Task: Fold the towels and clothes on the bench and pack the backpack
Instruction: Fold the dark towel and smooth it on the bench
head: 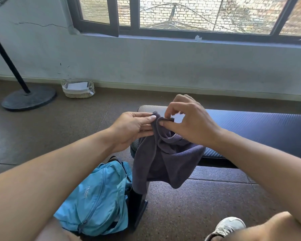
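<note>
I am partway into the folding step, holding one dark purple towel up in the air above the near end of the counter. My left hand pinches the cloth's upper edge between thumb and straight fingers, and my right hand pinches the same edge just beside it, thumb and forefinger closed on the hem while the other fingers curl loosely above. The rest of the towel hangs bunched and twisted below my hands, its lower corner dangling past the counter's front edge toward the floor.

I judge the next move calls for sliding my hands apart along that edge to find the two corners, so the cloth drops flat and can be folded in half. The risk is that the bunched folds stay tangled if I pull too soon.

The blue backpack sits on the floor just below and left of the towel, leaning near the counter's leg, its zipper seemingly shut, though I cannot be sure.

The counter is a dark padded bench with a ribbed cover. Behind it runs a pale wall under a wide window; a fan stand and a small wicker basket rest on the brown floor at left.
</note>
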